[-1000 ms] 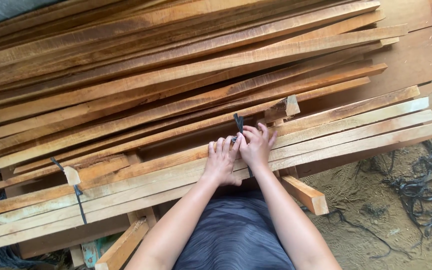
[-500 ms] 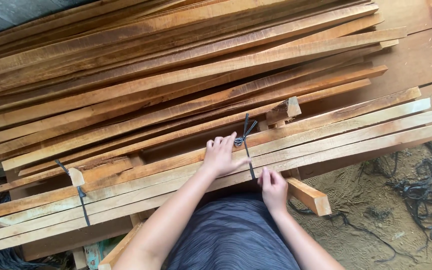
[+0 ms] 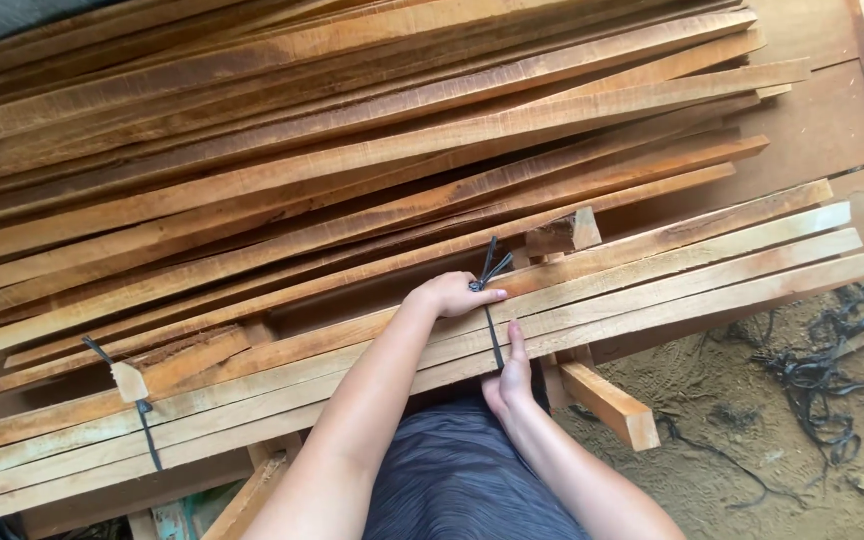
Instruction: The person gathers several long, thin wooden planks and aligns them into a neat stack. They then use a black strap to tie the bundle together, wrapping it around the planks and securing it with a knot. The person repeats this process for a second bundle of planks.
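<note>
A bundle of pale wooden slats (image 3: 712,270) lies across in front of me, bound by a black strap (image 3: 493,335). My left hand (image 3: 447,293) rests on top of the bundle with its fingers closed on the strap's knot, whose loose ends stick up. At the bundle's near edge, my right hand (image 3: 510,375) grips the slats, thumb lying up along the strap.
A second black strap (image 3: 147,440) binds the bundle's left end. Behind it lies a big pile of darker long planks (image 3: 352,150). A short wooden block (image 3: 607,400) juts out below the bundle. Scraps of black strap (image 3: 822,380) lie on the sandy ground (image 3: 752,470) at right.
Both hands were together on the knot. My right hand has since dropped down the strap to the bundle's near edge, while my left hand stays at the knot.
</note>
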